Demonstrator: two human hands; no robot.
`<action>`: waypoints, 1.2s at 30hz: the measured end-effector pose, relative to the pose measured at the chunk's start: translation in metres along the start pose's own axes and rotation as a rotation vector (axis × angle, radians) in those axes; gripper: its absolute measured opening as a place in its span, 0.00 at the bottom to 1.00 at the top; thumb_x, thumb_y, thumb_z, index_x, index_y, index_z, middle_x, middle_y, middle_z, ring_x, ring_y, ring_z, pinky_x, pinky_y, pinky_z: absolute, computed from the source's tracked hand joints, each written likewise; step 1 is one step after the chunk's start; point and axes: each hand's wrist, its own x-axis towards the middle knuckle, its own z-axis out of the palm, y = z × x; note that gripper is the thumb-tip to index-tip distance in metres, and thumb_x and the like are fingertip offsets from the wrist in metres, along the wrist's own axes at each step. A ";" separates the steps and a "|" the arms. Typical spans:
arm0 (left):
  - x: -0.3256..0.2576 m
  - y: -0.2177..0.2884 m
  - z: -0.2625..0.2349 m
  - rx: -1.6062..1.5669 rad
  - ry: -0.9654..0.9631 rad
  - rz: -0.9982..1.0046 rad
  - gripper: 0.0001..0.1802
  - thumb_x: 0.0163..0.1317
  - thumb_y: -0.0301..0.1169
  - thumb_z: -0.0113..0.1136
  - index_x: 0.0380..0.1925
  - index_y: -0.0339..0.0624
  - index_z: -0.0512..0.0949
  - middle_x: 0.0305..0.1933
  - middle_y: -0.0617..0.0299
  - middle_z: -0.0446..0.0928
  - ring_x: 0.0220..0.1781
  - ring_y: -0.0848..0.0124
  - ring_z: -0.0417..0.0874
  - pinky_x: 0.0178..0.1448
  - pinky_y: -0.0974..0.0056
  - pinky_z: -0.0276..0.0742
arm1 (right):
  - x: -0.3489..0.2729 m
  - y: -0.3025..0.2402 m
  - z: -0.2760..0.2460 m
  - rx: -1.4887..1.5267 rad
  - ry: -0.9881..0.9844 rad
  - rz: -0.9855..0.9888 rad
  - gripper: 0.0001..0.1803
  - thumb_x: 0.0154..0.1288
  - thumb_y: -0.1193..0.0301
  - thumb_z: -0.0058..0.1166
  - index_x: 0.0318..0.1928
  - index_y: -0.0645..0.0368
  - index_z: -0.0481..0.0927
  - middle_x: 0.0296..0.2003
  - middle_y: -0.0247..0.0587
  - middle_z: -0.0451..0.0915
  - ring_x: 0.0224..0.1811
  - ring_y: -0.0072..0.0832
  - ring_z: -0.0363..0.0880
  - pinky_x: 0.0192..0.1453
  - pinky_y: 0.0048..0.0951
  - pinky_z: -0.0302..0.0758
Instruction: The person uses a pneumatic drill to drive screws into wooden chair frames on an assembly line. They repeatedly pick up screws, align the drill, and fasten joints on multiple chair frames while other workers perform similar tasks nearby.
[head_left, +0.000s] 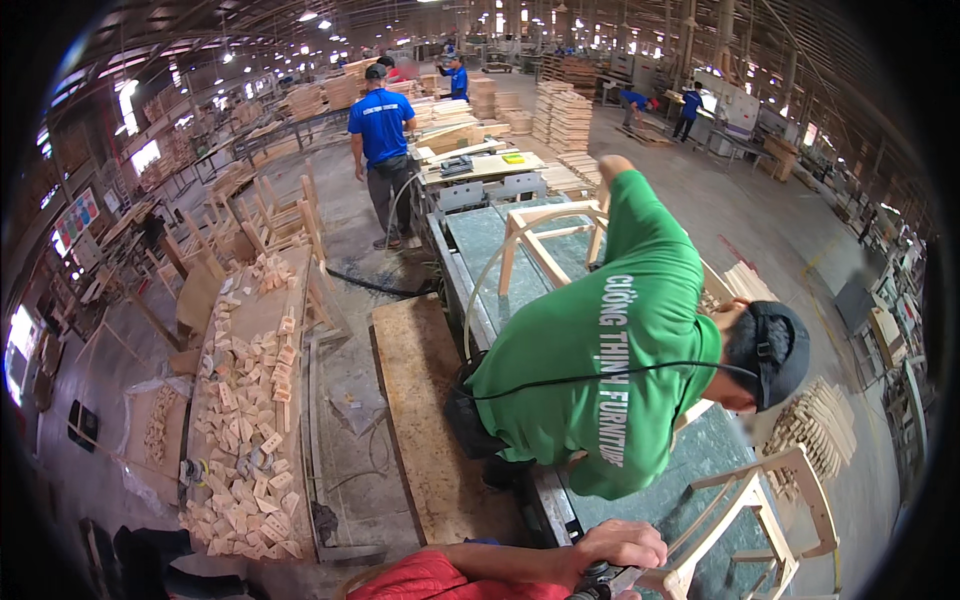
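Observation:
My left hand (622,546) reaches in from the lower edge, below a red sleeve (450,578). Its fingers are bent over a dark hand tool (597,582) with a grey metal part; the lower edge cuts off most of the tool. A sliver of skin beneath the tool could belong to my right hand, but its fingers are hidden. Just right of the tool, a pale wooden chair frame (757,508) rests tilted on the green-topped worktable (700,470). Its near end lies close to my left hand.
A co-worker in a green shirt (610,350) leans over the table beside another wooden frame (528,250). Left stands a bench heaped with small wooden blocks (245,440). A long board (425,420) lies between. Stacked slats (815,430) stand right; a person in blue (381,130) is farther off.

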 end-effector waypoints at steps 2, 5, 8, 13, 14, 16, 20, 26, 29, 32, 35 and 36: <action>0.001 -0.002 0.008 -0.016 -0.005 0.002 0.19 0.57 0.33 0.68 0.45 0.34 0.75 0.40 0.45 0.79 0.38 0.50 0.83 0.41 0.53 0.79 | -0.004 -0.001 0.000 0.015 -0.010 -0.006 0.13 0.76 0.60 0.48 0.43 0.57 0.75 0.25 0.31 0.70 0.21 0.17 0.64 0.21 0.16 0.63; -0.002 -0.014 0.020 -0.111 -0.041 0.016 0.18 0.59 0.34 0.69 0.43 0.34 0.77 0.39 0.44 0.80 0.37 0.50 0.84 0.40 0.52 0.80 | -0.026 0.013 -0.028 0.045 0.029 0.036 0.13 0.76 0.60 0.48 0.43 0.57 0.75 0.25 0.31 0.70 0.21 0.18 0.64 0.22 0.17 0.64; 0.008 -0.017 0.031 -0.156 -0.076 0.071 0.18 0.61 0.36 0.68 0.44 0.35 0.77 0.38 0.43 0.81 0.36 0.51 0.84 0.40 0.51 0.81 | -0.066 0.031 -0.070 0.117 0.135 0.065 0.13 0.76 0.60 0.48 0.44 0.57 0.75 0.25 0.32 0.70 0.21 0.18 0.65 0.22 0.17 0.65; -0.009 -0.035 0.058 -0.164 -0.163 -0.059 0.22 0.54 0.30 0.66 0.47 0.33 0.73 0.42 0.43 0.77 0.39 0.49 0.82 0.42 0.51 0.78 | -0.142 0.049 -0.141 0.305 0.301 0.031 0.13 0.76 0.59 0.49 0.44 0.57 0.75 0.26 0.32 0.71 0.22 0.19 0.65 0.22 0.17 0.66; -0.007 -0.039 0.062 -0.171 -0.149 -0.050 0.22 0.55 0.30 0.67 0.47 0.32 0.73 0.42 0.43 0.78 0.40 0.49 0.82 0.43 0.50 0.78 | -0.158 0.050 -0.155 0.353 0.330 0.008 0.13 0.76 0.59 0.49 0.44 0.57 0.75 0.26 0.32 0.71 0.22 0.19 0.65 0.22 0.17 0.66; -0.017 -0.052 0.069 -0.173 -0.123 -0.044 0.22 0.56 0.31 0.67 0.47 0.31 0.74 0.41 0.42 0.79 0.39 0.50 0.84 0.44 0.49 0.80 | -0.183 0.054 -0.179 0.440 0.358 -0.026 0.13 0.76 0.59 0.49 0.44 0.57 0.76 0.26 0.33 0.71 0.22 0.19 0.66 0.22 0.17 0.66; 0.001 -0.052 0.076 -0.141 -0.156 -0.124 0.23 0.56 0.33 0.71 0.47 0.31 0.74 0.39 0.41 0.81 0.37 0.52 0.86 0.43 0.48 0.83 | -0.216 0.056 -0.205 0.596 0.340 -0.106 0.14 0.76 0.59 0.49 0.44 0.57 0.76 0.26 0.33 0.72 0.22 0.19 0.66 0.22 0.17 0.67; -0.004 -0.083 0.095 -0.149 -0.212 -0.174 0.25 0.56 0.33 0.71 0.48 0.31 0.72 0.40 0.39 0.81 0.37 0.51 0.85 0.43 0.48 0.83 | -0.235 0.043 -0.225 0.610 0.323 -0.215 0.13 0.75 0.61 0.52 0.44 0.59 0.77 0.28 0.35 0.74 0.25 0.21 0.69 0.26 0.21 0.70; -0.010 -0.099 0.113 -0.225 -0.251 -0.199 0.25 0.56 0.34 0.70 0.48 0.31 0.71 0.41 0.39 0.80 0.40 0.51 0.84 0.44 0.47 0.82 | -0.249 0.041 -0.239 0.544 0.399 -0.313 0.14 0.74 0.60 0.52 0.45 0.59 0.77 0.28 0.34 0.73 0.26 0.21 0.69 0.27 0.21 0.69; -0.026 -0.097 0.115 -0.187 -0.181 -0.223 0.25 0.60 0.37 0.67 0.50 0.34 0.69 0.42 0.42 0.78 0.40 0.53 0.82 0.46 0.48 0.80 | -0.239 0.030 -0.220 0.462 0.445 -0.277 0.15 0.74 0.60 0.53 0.46 0.59 0.77 0.27 0.31 0.72 0.24 0.17 0.66 0.27 0.20 0.67; -0.006 -0.088 0.126 -0.082 -0.213 -0.197 0.22 0.64 0.37 0.61 0.52 0.36 0.70 0.42 0.43 0.77 0.38 0.53 0.80 0.44 0.49 0.79 | -0.244 0.030 -0.237 0.498 0.305 -0.312 0.14 0.78 0.59 0.45 0.46 0.57 0.75 0.27 0.26 0.70 0.22 0.14 0.65 0.24 0.15 0.66; -0.010 -0.095 0.135 -0.145 -0.208 -0.187 0.23 0.64 0.37 0.59 0.54 0.37 0.67 0.44 0.43 0.75 0.39 0.54 0.79 0.46 0.49 0.78 | -0.243 0.022 -0.238 0.445 0.342 -0.336 0.14 0.78 0.59 0.46 0.46 0.58 0.75 0.27 0.26 0.71 0.23 0.14 0.67 0.24 0.16 0.67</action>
